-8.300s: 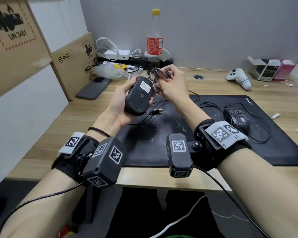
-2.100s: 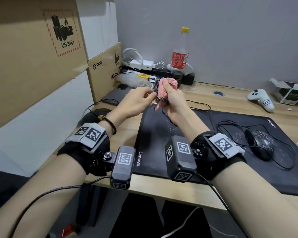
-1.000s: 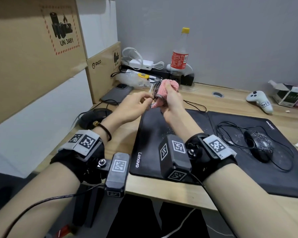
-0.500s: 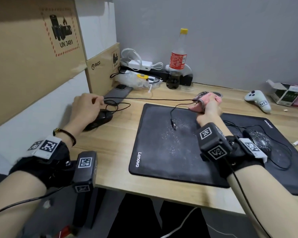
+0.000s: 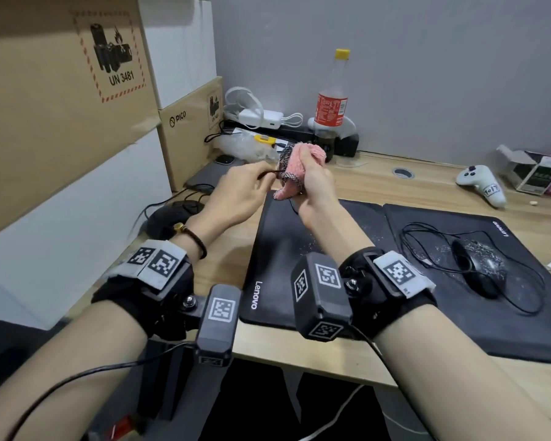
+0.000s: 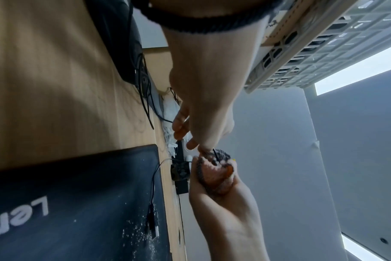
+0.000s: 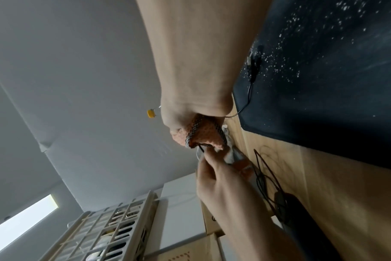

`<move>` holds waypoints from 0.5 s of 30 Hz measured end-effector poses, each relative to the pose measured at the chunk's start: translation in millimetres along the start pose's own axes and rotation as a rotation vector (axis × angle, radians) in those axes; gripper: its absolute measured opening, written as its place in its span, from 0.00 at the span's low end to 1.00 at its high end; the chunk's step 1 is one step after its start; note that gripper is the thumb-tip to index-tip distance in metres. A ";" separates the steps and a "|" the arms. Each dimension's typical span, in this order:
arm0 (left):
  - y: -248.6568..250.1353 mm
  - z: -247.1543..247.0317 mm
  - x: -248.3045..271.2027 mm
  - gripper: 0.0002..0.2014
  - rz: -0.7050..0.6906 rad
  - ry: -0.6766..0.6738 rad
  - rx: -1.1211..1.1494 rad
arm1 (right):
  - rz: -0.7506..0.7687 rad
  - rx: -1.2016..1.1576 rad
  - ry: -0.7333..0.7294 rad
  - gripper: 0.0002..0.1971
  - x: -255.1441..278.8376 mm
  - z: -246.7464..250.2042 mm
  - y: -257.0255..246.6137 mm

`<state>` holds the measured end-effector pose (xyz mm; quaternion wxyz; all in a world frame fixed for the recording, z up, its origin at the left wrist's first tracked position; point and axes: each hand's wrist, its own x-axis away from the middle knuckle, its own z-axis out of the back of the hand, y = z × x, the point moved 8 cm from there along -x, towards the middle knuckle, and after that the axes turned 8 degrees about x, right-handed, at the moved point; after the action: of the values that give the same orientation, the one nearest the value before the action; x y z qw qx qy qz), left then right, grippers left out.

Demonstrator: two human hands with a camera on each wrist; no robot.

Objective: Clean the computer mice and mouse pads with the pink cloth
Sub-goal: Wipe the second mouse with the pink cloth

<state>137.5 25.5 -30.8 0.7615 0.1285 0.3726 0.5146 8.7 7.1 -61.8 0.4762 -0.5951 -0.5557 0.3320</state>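
Observation:
My right hand point(image 5: 312, 183) grips the bunched pink cloth point(image 5: 295, 168) above the far left corner of the left black mouse pad point(image 5: 274, 275). The cloth is wrapped round a thin black mouse cable point(image 6: 215, 152). My left hand point(image 5: 255, 183) pinches that cable just beside the cloth. The cable's USB plug point(image 6: 153, 224) lies on the left pad among white specks. One black mouse point(image 5: 169, 218) sits on the desk left of the pad. A second, dusty mouse point(image 5: 477, 268) rests on the right pad point(image 5: 442, 326) with its cable looped around it.
Cardboard boxes point(image 5: 61, 100) line the left side. At the back stand a bottle point(image 5: 331, 103), chargers and a plastic bag point(image 5: 242, 144). A white controller point(image 5: 481, 183) and a small open box point(image 5: 531, 170) lie at the far right. The desk edge point(image 5: 299, 354) is near me.
Half a second ago my left hand rested on the left mouse and my right pressed the cloth on the pad's far edge. Both hands are now raised together, cloth round the cable.

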 end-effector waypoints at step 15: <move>-90.4 75.3 39.8 0.14 0.386 0.333 -0.057 | -0.036 0.027 0.384 0.15 -0.2 88.2 -16.1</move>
<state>260.1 35.1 -48.6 0.5806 0.0893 0.4470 0.6747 -78.4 23.3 -75.5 0.5871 -0.6313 -0.4606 0.2111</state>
